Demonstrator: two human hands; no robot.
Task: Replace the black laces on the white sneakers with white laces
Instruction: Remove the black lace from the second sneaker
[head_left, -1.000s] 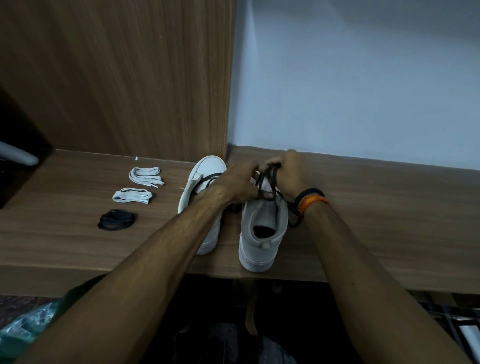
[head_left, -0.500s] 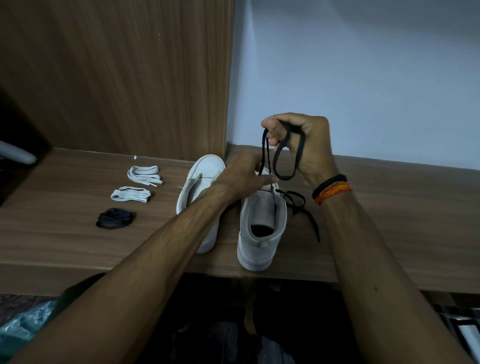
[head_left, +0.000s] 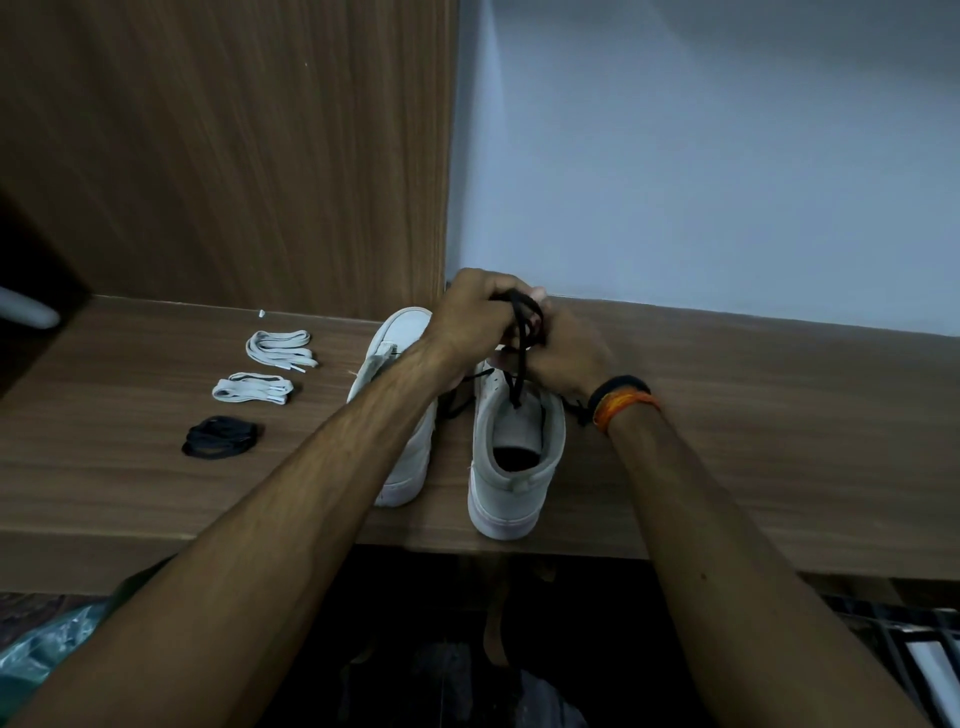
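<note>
Half a second ago the right hand (head_left: 566, 353) was raised well above the right sneaker (head_left: 511, 457) with a loop of the black lace (head_left: 522, 338) stretched up from it; it has since come down and now sits just over the front of that shoe, against the left hand (head_left: 475, 322), which has risen a little to meet it.

Only the head view is given. Taking the right sneaker as landmark: it stands upright on the wooden tabletop (head_left: 753, 415), heel toward the near edge, mouth open. Both hands are over its toe end. The left hand's fingers are curled round a bunch of the black lace; the right hand's fingers also curl and pinch the same lace just below. One strand drops from the hands onto the shoe's tongue, and more black lace trails on the tabletop on either side of the shoe. A black band and an orange band (head_left: 626, 402) circle the right wrist.

There are two white sneakers: the left sneaker (head_left: 400, 410) lies just beside the landmark on its left, tipped on its side, partly behind the left forearm. Farther left, well apart from the shoes, lie three lace bundles in a rough column: two white, the far white lace bundle (head_left: 283, 351) and the near white lace bundle (head_left: 252, 388), and one coiled black lace bundle (head_left: 221, 436) nearest the edge. A wooden panel (head_left: 234, 156) rises behind them.
</note>
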